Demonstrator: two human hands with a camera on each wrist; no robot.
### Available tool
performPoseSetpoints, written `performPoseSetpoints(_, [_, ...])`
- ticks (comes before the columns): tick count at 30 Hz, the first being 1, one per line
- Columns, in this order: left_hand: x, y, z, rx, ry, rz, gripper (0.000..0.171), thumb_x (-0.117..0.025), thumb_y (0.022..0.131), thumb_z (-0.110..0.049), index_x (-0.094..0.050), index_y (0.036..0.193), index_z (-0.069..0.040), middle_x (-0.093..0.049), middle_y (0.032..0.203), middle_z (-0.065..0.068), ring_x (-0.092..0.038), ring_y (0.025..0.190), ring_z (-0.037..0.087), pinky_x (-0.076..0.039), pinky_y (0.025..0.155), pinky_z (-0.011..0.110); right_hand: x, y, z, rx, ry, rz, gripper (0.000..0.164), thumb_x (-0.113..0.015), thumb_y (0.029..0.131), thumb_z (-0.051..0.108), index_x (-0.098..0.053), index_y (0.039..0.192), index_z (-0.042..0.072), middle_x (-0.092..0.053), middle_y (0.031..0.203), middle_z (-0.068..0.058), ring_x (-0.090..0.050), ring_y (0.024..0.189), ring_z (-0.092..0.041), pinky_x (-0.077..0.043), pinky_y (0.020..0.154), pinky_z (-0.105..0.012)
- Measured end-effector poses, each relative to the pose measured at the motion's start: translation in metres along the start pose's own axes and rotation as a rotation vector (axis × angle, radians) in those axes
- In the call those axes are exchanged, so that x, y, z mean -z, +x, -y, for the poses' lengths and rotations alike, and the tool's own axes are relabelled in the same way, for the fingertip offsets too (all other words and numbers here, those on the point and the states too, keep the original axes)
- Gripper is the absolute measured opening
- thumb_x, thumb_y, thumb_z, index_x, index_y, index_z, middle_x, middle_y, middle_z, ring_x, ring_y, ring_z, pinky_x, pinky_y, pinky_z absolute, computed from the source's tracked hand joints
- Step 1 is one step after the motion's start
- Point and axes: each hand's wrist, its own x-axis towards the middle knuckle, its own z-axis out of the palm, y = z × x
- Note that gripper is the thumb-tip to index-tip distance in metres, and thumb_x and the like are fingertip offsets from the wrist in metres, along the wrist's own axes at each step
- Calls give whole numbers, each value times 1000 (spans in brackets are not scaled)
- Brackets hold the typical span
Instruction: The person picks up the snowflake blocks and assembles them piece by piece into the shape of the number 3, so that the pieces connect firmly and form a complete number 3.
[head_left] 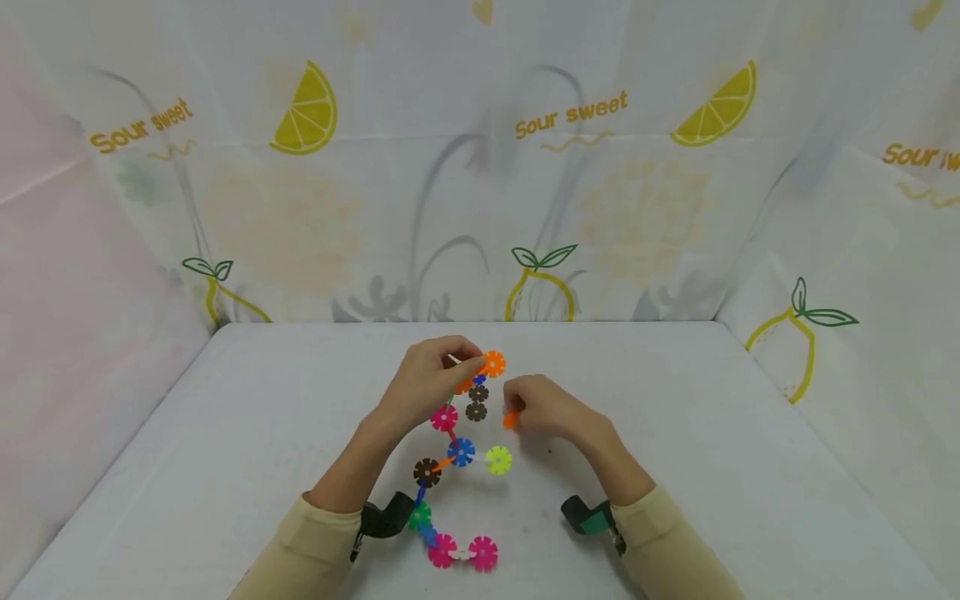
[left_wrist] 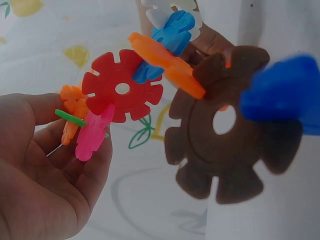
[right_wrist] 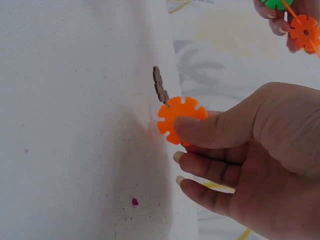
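My left hand (head_left: pixel 431 377) pinches the far end of a chain of interlocking plastic snowflake discs, near an orange disc (head_left: pixel 492 363). The chain runs toward me through a pink disc (head_left: pixel 444 417), a blue disc (head_left: pixel 461 452) and a brown disc (head_left: pixel 427 472). In the left wrist view a red disc (left_wrist: pixel 120 85) lies just beyond the fingertips. My right hand (head_left: pixel 551 406) holds a loose orange snowflake disc (right_wrist: pixel 182 120) between thumb and fingers. A brown disc (right_wrist: pixel 159 85) shows edge-on beside it; I cannot tell whether they join.
A yellow-green disc (head_left: pixel 498 460) branches off the chain to the right. Its near end curves right to a pink disc (head_left: pixel 483 553). Everything is over a white table (head_left: pixel 660 533), with a lemon-print cloth (head_left: pixel 450 208) behind. A small red speck (right_wrist: pixel 135 202) lies on the table.
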Motion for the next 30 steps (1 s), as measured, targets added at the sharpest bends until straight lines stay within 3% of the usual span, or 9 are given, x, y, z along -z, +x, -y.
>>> performPoseSetpoints(9, [5, -3, 1, 7, -10, -6, 14, -65, 96, -32, -73, 99, -21, -71, 88, -2, -63, 73, 18, -54, 65, 32, 7, 0, 3, 78, 86, -49, 18, -69, 87, 2, -58, 77, 13, -52, 71, 2, -50, 69, -15, -43, 63, -26])
performPoseSetpoints(21, [1, -2, 6, 4, -20, -23, 12, -65, 96, -32, -72, 96, -22, -70, 87, -2, -63, 73, 21, -54, 64, 34, 28, -10, 5, 91, 237, -167, 9, -67, 91, 7, -63, 87, 14, -66, 84, 0, -60, 77, -18, -53, 71, -30])
performPoseSetpoints(30, [-2, 0, 7, 3, -28, -32, 12, -65, 96, -31, -73, 96, -21, -71, 86, -1, -63, 71, 20, -54, 64, 33, 42, -19, 8, 132, 271, -251, 4, -66, 93, 11, -65, 90, 9, -71, 88, -7, -65, 77, -18, -55, 74, -31])
